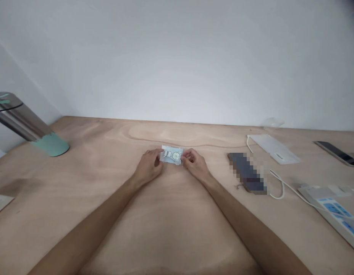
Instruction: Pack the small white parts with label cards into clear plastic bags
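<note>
Head view: left hand (149, 166) and right hand (195, 164), fingers (158, 155) clamped on opposite ends of a clear packet (168, 154) with a watch (176, 155) inside, at the middle of the worktop (177, 229). Off to the right, a blurred object (247, 172), white pad (272, 148), cable (280, 196) and phone (335, 152); far left, a steel flask (22, 121).

Left forearm (88, 225) and right forearm (245, 223), both bare, angle in from lower corners of view, converging in narrow V. Left wrist (133, 184) and right wrist (209, 180) slightly bent. Left hand (148, 167) and right hand (195, 164) near centre, just apart, backs upward. Left fingers (159, 156) and right fingers (185, 157) curled inward, pinching. Both grips closed, facing each other.
</note>
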Demonstrator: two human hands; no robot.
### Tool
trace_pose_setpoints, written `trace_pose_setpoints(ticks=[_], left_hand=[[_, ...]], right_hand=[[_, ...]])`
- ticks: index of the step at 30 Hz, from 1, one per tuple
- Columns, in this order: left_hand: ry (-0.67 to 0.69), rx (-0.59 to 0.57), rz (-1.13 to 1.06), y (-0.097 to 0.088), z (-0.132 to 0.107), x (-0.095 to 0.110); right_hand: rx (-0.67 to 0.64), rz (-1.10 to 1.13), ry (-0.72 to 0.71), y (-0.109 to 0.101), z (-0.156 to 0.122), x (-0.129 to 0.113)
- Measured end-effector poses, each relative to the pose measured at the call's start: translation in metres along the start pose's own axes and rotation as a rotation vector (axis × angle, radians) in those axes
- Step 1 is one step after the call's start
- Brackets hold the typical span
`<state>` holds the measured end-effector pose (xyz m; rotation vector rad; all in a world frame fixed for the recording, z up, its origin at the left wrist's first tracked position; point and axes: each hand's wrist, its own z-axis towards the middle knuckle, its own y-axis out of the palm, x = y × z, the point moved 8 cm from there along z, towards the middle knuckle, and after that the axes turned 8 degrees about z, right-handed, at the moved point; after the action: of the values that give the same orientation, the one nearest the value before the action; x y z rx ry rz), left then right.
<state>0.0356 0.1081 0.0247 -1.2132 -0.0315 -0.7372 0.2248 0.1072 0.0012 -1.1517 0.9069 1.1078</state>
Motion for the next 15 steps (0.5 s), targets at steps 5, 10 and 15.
trace_pose_setpoints(ticks=[5,10,15], left_hand=[[0.003,0.005,0.043,0.001,-0.001,-0.001],[0.036,0.004,0.028,0.0,0.0,0.002],[0.017,0.069,-0.014,-0.01,0.001,0.003]], right_hand=[[-0.049,-0.003,-0.038,0.003,0.0,-0.001],[-0.062,-0.038,-0.05,0.003,0.001,0.0],[-0.022,-0.101,-0.083,0.0,0.003,-0.003]])
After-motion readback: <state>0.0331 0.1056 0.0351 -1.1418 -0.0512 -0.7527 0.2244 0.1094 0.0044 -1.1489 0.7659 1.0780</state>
